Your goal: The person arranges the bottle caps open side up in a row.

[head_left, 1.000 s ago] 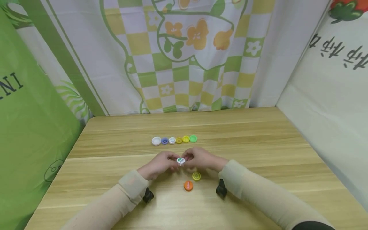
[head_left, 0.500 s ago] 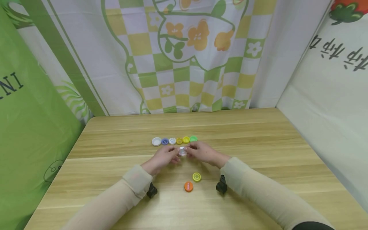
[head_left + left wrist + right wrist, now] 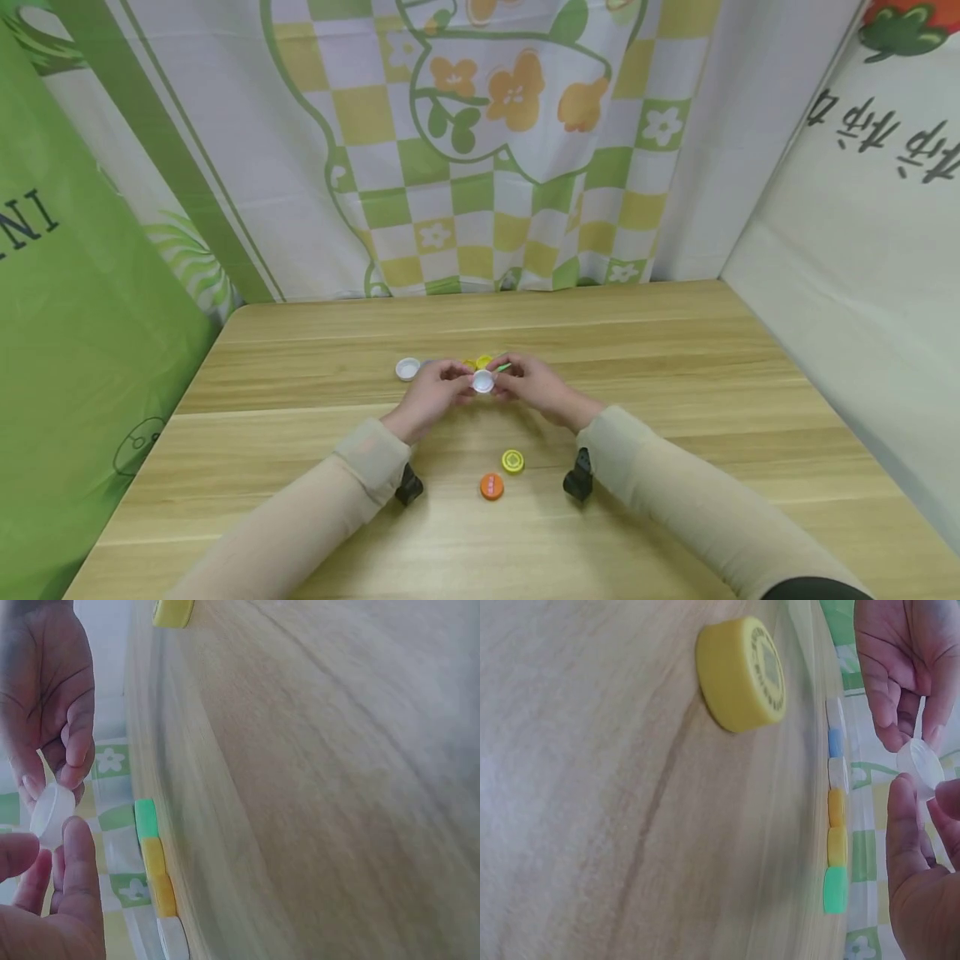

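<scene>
Between both hands, raised off the table, is a white bottle cap with its hollow inside facing the head camera. My left hand pinches its left edge with thumb and fingers. On the opposite edge, my right hand pinches it too. The right wrist view shows the cap tilted, fingertips at both sides. Behind the hands a row of caps lies on the table: a white cap at the left end, yellow caps, and a green cap. The hands partly cover this row in the head view.
Nearer to me on the wooden table lie a yellow cap and an orange cap, both top side up. A patterned curtain hangs behind the table's back edge.
Both hands have moved away from me, toward the row, with the white cap. The cap has been turned over: its green-printed top faced up, now its hollow side shows. The yellow and orange caps stayed put.
</scene>
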`<action>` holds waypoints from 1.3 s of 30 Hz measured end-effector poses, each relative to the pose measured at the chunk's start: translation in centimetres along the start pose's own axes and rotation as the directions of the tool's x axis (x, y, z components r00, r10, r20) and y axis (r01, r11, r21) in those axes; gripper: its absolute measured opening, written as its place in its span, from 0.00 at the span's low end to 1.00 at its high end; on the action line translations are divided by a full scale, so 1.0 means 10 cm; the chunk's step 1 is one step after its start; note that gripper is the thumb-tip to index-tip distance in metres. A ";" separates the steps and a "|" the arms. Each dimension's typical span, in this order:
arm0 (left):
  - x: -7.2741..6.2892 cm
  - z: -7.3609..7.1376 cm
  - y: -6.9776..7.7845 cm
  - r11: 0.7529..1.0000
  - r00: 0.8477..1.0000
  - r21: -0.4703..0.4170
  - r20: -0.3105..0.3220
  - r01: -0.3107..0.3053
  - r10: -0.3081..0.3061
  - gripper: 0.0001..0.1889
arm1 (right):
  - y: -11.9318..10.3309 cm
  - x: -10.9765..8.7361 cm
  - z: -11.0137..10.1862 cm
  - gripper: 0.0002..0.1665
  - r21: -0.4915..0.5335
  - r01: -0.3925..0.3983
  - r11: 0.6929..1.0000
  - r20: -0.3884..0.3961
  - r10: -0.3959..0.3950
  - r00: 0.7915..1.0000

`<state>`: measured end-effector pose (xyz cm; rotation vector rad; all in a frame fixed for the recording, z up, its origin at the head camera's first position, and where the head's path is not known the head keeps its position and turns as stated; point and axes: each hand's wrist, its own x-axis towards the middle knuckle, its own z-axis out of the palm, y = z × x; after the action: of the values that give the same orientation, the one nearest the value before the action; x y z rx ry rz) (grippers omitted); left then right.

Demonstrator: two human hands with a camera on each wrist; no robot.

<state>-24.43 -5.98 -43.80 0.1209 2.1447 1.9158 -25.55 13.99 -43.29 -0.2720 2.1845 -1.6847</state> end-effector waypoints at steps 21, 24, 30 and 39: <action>0.20 0.18 0.15 0.998 0.997 0.030 0.043 0.056 -0.058 0.19 | 0.03 0.12 -0.14 0.15 0.041 -0.005 0.999 -0.183 0.012 0.983; 0.25 0.22 0.17 0.998 0.998 0.016 0.043 0.055 -0.056 0.19 | 0.05 0.16 -0.19 0.16 0.048 -0.011 0.999 -0.199 0.020 0.980; 0.33 0.29 0.21 0.997 0.997 0.005 0.039 0.072 -0.073 0.21 | 0.06 0.21 -0.27 0.16 0.025 -0.041 0.999 -0.217 0.046 0.975; 0.46 0.37 0.24 0.991 0.991 -0.042 0.042 0.128 -0.126 0.24 | 0.11 0.22 -0.35 0.16 0.042 -0.080 0.996 -0.225 0.087 0.970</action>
<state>-28.18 -1.04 -42.43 0.0126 2.0319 1.8717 -28.87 16.58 -43.97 0.0234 2.2901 -1.7787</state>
